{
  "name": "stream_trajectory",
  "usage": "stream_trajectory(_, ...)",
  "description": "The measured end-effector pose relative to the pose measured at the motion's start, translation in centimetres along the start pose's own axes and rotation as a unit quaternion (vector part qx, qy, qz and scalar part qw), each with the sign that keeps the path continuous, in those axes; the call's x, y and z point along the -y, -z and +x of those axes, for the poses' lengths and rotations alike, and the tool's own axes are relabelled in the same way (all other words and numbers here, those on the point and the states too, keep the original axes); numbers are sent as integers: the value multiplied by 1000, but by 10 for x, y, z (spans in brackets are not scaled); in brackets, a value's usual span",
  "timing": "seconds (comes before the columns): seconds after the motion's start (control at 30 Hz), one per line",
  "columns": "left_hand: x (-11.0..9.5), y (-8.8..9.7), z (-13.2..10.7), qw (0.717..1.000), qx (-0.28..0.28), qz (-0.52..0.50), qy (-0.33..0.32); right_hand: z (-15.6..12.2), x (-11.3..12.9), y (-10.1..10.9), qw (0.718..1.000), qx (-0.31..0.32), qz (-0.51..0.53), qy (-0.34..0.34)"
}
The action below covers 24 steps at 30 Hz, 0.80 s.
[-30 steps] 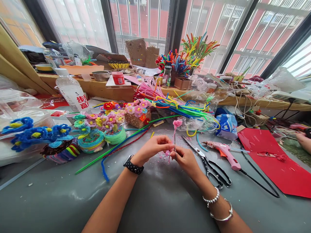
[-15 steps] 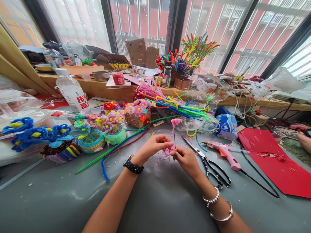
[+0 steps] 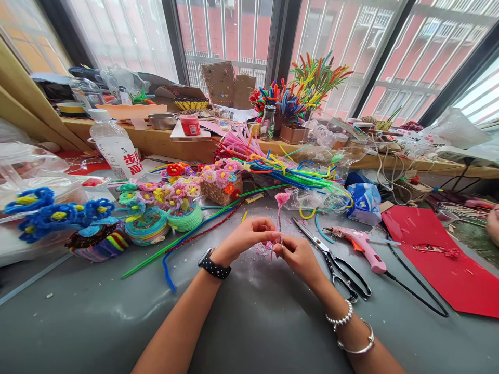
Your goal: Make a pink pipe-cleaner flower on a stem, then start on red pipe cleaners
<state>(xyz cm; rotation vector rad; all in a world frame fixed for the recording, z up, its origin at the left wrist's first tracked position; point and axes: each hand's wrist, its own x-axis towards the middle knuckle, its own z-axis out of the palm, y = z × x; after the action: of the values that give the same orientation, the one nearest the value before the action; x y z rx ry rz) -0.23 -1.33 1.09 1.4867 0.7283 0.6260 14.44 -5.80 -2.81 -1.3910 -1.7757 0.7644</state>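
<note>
A pink pipe-cleaner flower (image 3: 282,199) stands upright above my fingertips on a twisted pink stem. My left hand (image 3: 252,234) is closed in a pinch at this stem, thumb and forefinger together. Facing it, my right hand (image 3: 299,255) pinches a thin dark strip (image 3: 280,228) that runs beside the stem; whether it is a wire or a tool I cannot make out. Pink fuzz and a short pink end show below the fingers. Just right of my right hand lie scissors (image 3: 331,262) with black handles, slightly spread, and a pink glue gun (image 3: 364,246).
Pots of pipe-cleaner flowers (image 3: 183,210) stand at left, beside a water bottle (image 3: 113,145). Loose pipe cleaners (image 3: 288,169) are heaped behind my hands. Red card (image 3: 444,259) lies at right with a cord (image 3: 417,291) near it. Another person's hand (image 3: 493,226) shows at the right edge.
The dark strip has shifted closer to the pink stem and stands straighter. My hands have drawn slightly nearer each other. The other person's hand has moved slightly at the right edge.
</note>
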Motion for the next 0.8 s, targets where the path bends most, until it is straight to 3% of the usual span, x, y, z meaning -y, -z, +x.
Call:
stream_trajectory(0.27, 1, 0, 1, 1000, 1, -5, -11, 0, 1, 2, 1000, -13, 13, -10)
stream_trajectory(0.6, 3, 0, 1, 1000, 5, 15, -14, 2, -2, -1, 999, 15, 43, 14)
stream_trajectory(0.8, 4, 0, 1, 1000, 12, 12, -19, 1, 0, 1, 999, -5, 34, -6)
